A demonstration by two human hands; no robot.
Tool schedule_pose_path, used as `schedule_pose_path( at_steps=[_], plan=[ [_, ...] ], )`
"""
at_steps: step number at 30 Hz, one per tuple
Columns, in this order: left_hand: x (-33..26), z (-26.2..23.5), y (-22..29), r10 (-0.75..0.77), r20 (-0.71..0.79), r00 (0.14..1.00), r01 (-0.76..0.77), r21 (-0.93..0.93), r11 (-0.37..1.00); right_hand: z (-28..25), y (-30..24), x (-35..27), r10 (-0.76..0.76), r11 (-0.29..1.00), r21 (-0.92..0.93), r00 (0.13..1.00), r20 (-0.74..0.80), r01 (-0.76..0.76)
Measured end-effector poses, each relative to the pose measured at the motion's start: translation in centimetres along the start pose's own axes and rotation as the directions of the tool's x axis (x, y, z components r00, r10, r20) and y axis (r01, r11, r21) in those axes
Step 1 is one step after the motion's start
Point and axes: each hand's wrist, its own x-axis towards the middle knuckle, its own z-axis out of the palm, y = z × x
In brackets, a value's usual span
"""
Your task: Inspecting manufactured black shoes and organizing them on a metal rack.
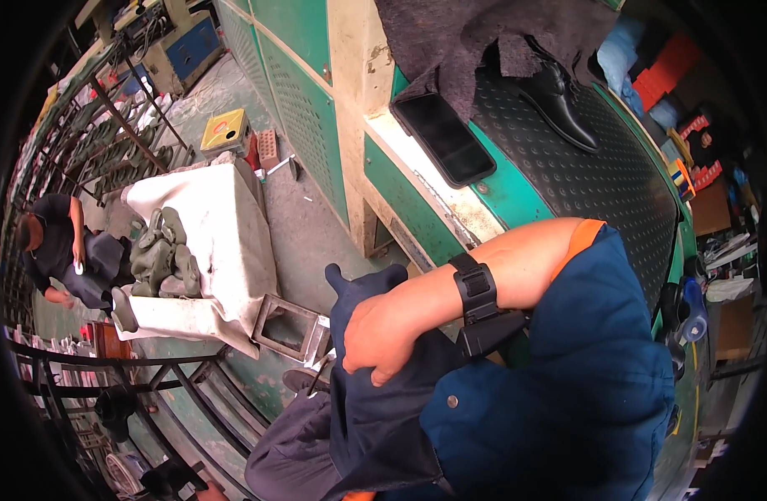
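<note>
My right hand point(377, 341) reaches in from the right, its fingers curled over a dark blue cloth point(362, 417) that hangs in front of me. Two rounded, knob-like tips of the cloth stick up beyond my knuckles. Around my right wrist sits a black strap point(475, 288) with a black box on it. At the lower edge only a sliver of skin shows beside a black piece point(170, 478), seemingly part of my left arm or hand point(208, 493); its fingers are hidden or out of view.
A phone point(446, 138) and a black shoe point(559, 104) lie on the green machine with a studded black top point(584, 179). Left, olive shoe-like pieces point(162, 259) rest on a white-covered table point(216, 209), where a person point(70, 250) sits. Metal racks point(191, 380) stand lower left.
</note>
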Motion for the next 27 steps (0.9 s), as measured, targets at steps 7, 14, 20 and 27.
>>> schedule_pose_path(
  at_steps=[7, 14, 20, 27],
  plan=[
    [-0.7, -0.8, 1.1, 0.02, -0.061, 0.998, -0.023, -0.044, 0.999, 0.2, 0.0, 0.0, -0.006, 1.0, -0.003, 1.0, -0.001, 0.006],
    [-1.5, -1.3, 0.9, 0.063, -0.125, 0.99, -0.075, -0.095, 0.993, 0.2, 0.0, 0.1, 0.001, 1.0, -0.004, 1.0, -0.003, -0.001],
    [-1.5, -2.0, 1.4, 0.07, -0.118, 0.991, -0.085, -0.129, 0.988, 0.1, 0.0, 0.1, -0.009, 1.0, -0.014, 1.0, 0.001, 0.009],
    [-3.2, -4.2, 2.8, 0.294, -0.372, 0.88, -0.395, -0.23, 0.89, 0.2, 0.0, 0.0, -0.009, 1.0, 0.001, 1.0, -0.01, 0.009]
  ],
)
